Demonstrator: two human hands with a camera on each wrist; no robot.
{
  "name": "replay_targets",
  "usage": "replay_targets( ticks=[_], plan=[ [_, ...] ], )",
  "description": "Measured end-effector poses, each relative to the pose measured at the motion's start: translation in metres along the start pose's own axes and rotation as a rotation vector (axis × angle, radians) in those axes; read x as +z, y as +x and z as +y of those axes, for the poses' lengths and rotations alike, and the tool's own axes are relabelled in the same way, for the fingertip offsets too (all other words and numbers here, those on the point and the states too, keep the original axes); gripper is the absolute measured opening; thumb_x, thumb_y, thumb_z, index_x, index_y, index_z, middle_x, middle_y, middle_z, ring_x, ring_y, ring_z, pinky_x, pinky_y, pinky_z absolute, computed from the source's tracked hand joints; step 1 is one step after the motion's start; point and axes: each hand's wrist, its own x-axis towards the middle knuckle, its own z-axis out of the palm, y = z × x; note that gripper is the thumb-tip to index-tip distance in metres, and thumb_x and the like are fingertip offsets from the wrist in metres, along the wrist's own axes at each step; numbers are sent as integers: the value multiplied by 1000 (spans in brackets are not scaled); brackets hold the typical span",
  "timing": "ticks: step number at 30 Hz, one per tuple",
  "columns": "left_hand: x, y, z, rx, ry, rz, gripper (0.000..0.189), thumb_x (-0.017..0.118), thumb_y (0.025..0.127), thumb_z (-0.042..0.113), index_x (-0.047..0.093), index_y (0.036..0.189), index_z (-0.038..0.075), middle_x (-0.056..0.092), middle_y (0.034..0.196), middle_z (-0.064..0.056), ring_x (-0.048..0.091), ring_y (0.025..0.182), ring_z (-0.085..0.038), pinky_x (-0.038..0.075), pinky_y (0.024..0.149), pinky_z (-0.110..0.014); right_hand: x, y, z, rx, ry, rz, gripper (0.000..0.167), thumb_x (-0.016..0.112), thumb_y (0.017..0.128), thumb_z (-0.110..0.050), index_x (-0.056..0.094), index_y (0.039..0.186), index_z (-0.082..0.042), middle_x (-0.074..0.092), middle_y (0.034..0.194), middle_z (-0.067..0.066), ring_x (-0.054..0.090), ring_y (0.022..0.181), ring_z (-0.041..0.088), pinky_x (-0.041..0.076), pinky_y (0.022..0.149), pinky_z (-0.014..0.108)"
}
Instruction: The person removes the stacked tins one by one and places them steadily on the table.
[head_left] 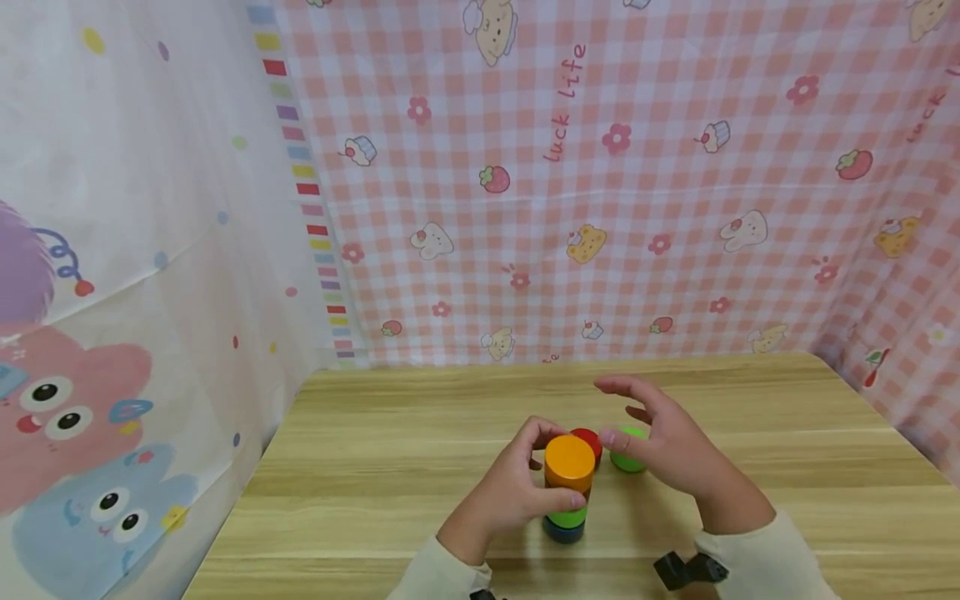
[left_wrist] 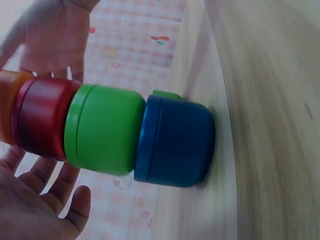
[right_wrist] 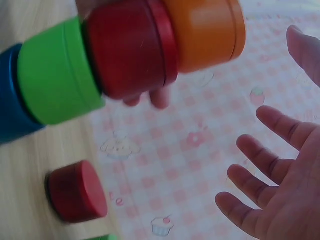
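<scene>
Several round blocks stand in a column on the table, a blue block (left_wrist: 180,142) lowest, then a green block (left_wrist: 105,130), a red block (left_wrist: 47,120) and an orange block (head_left: 569,460) on top. My left hand (head_left: 513,487) grips the column around the red block, thumb in front and fingers curled behind. Off to the column's right, my right hand (head_left: 671,442) hovers with fingers spread, holding nothing. Behind the column sits a separate red block (right_wrist: 75,195). A second green block (head_left: 628,461) lies to its right, partly covered by the right hand in the head view.
The wooden table (head_left: 360,483) extends on both sides of the blocks. A pink checked cloth (head_left: 637,200) hangs along its back edge, and a white cartoon-print cloth (head_left: 195,333) hangs at the left. Dark wrist devices (head_left: 688,571) sit at the sleeves.
</scene>
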Motion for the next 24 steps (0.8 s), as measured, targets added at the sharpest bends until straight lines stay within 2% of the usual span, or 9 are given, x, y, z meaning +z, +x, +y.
replay_targets(
  ticks=[9, 16, 24],
  plan=[
    [-3, 0, -7, -39, 58, -42, 59, 88, 86, 33, 52, 132, 26, 62, 129, 12, 54, 122, -12, 42, 105, -49, 4, -4, -10, -96, 33, -77, 51, 77, 96, -15, 57, 143, -12, 57, 146, 10, 48, 139, 41, 39, 110, 74],
    [-4, 1, -12, -44, 67, -65, 59, 88, 85, 31, 52, 132, 25, 62, 128, 13, 55, 121, -11, 42, 106, -46, 8, -5, -10, -119, 48, -140, 51, 79, 95, -17, 58, 142, -19, 57, 145, 8, 49, 137, 42, 41, 107, 74],
    [-4, 2, -12, -63, 78, -69, 56, 88, 85, 29, 54, 129, 26, 63, 125, 13, 56, 120, -11, 41, 108, -49, 10, -5, -9, -116, 59, -180, 51, 80, 95, -19, 58, 141, -20, 57, 146, 11, 50, 136, 44, 41, 106, 76]
  ],
)
